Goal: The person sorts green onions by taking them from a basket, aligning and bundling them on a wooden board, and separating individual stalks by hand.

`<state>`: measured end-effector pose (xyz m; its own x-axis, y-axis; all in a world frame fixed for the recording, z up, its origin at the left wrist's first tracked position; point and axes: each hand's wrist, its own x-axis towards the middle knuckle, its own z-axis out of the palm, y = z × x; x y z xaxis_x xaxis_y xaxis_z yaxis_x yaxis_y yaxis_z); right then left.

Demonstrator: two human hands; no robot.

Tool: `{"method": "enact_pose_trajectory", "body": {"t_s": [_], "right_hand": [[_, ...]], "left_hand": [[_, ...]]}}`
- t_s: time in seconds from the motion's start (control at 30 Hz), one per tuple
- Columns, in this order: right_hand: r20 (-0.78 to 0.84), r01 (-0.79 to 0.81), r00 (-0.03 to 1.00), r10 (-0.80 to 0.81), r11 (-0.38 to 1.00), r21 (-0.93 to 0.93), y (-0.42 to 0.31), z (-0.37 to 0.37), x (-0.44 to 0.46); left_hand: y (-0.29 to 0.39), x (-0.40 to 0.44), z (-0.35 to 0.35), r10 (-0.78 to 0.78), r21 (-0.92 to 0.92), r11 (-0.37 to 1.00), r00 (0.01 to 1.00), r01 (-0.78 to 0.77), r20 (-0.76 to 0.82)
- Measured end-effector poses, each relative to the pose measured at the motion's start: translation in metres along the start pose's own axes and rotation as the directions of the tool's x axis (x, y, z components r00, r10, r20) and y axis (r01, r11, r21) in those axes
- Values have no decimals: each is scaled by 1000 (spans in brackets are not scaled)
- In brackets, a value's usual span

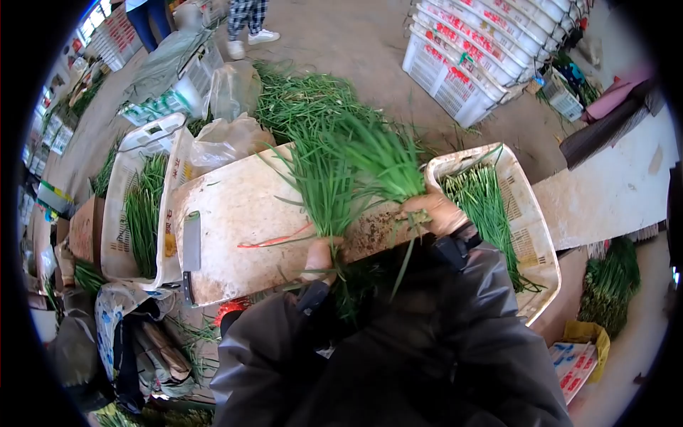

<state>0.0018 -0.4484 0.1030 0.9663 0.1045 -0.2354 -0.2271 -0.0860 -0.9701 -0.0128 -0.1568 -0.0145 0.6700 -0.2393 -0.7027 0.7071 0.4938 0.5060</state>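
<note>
My left hand (pixel 320 257) is closed around the lower part of a bunch of green chives (pixel 326 192), its leaves fanning up over the board's edge. In my right hand (pixel 440 212), another bunch of chives (pixel 388 167) is gripped near its pale stem ends and leans to the left. Both bunches lie close together, their leaves overlapping. The worn white board (pixel 235 206) lies in front of my lap. On it are a red strip (pixel 274 242), beside my left hand, and a knife (pixel 192 245) near the left edge. My fingers are partly hidden by the leaves.
White crates holding chives stand at the left (pixel 114 213) and right (pixel 544 263). A heap of loose chives (pixel 306 99) lies beyond the board, beside clear plastic bags (pixel 228 142). Stacked crates (pixel 491 50) rise at the back right. Two people's legs (pixel 247 25) show at the back.
</note>
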Motion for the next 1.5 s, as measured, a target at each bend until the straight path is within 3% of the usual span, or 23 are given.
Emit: {"method": "enact_pose_trajectory", "body": {"t_s": [0.03, 0.07, 0.1, 0.17, 0.3, 0.37, 0.4, 0.47, 0.53, 0.57, 0.63, 0.67, 0.77, 0.8, 0.9, 0.93, 1.1, 1.13, 1.17, 1.23, 1.33, 1.43, 1.5], "right_hand": [[-54, -197, 970, 238, 892, 406, -25, 4, 0], [-40, -129, 987, 154, 925, 356, -21, -11, 5], [-123, -105, 978, 171, 901, 421, -44, -9, 1], [-74, -84, 990, 124, 911, 403, -82, -20, -8], [-139, 96, 989, -47, 922, 375, -136, -40, -19], [-162, 202, 975, -151, 902, 381, -162, -40, -28], [-81, 175, 984, -156, 879, 444, -170, -47, -29], [-109, 213, 977, -184, 888, 409, -181, -40, -38], [-148, 251, 966, -212, 910, 331, -183, -30, -45], [-210, 212, 966, -152, 929, 303, -176, -25, -45], [-172, 178, 977, -128, 933, 312, -160, -15, -44], [-176, 100, 983, -47, 947, 304, -153, -11, -44], [-112, -47, 990, 90, 940, 339, -109, -10, -38], [-104, -67, 989, 107, 941, 332, -92, -7, -35], [-40, -331, 927, 372, 865, 376, -18, -11, -15], [-54, -312, 932, 359, 869, 383, -6, -10, -16], [-41, -215, 967, 252, 890, 402, 25, -2, -21], [-35, -203, 971, 238, 891, 407, 24, -1, -21], [-30, -192, 974, 224, 891, 411, 24, 0, -21], [-13, -212, 971, 238, 890, 403, 24, -5, -19], [-44, -253, 956, 290, 890, 379, 7, 3, -23], [-83, -254, 949, 303, 894, 369, -5, 12, -21], [-77, -209, 964, 253, 906, 368, -13, 17, -23]], "left_hand": [[-3, 2, -1, 10, -4, 1000, 1000, -10, -19], [-6, 4, -1, 19, -8, 1000, 999, -19, -38], [-8, 6, -1, 26, -11, 1000, 998, -27, -55], [-7, 4, 2, 23, -19, 1000, 998, -24, -59], [-20, 25, -3, 27, 10, 1000, 998, -27, -52], [-46, 69, -19, 357, 458, 817, 931, -351, 79], [-50, 79, -19, 466, 577, 665, 867, -474, 175], [-49, 86, -6, 632, 687, 334, 694, -645, 345], [-38, 54, 30, 474, 687, 567, 862, -454, 178], [-42, 53, 37, 484, 679, 541, 844, -497, 232], [-51, 48, 46, 498, 657, 488, 802, -574, 330], [-54, 44, 49, 463, 586, 536, 792, -607, 398], [-19, 6, 55, 384, 656, 375, 754, -655, 534], [-16, 4, 48, 384, 708, 383, 799, -594, 463], [-13, 20, 12, 495, 720, 421, 805, -552, 327], [-8, 16, 7, 588, 709, 358, 736, -608, 335], [29, 7, -50, 788, 839, 255, 606, -480, 107], [37, -1, -63, 857, 915, 72, 494, -397, 147], [42, -4, -79, 879, 947, -3, 450, -323, 156], [42, -5, -108, 875, 925, 57, 465, -376, 135], [38, -12, -147, 896, 939, -202, 334, -277, 291], [42, -33, -167, 847, 924, -365, 372, -113, 380], [40, -40, -174, 867, 929, -353, 335, -109, 369]]}}
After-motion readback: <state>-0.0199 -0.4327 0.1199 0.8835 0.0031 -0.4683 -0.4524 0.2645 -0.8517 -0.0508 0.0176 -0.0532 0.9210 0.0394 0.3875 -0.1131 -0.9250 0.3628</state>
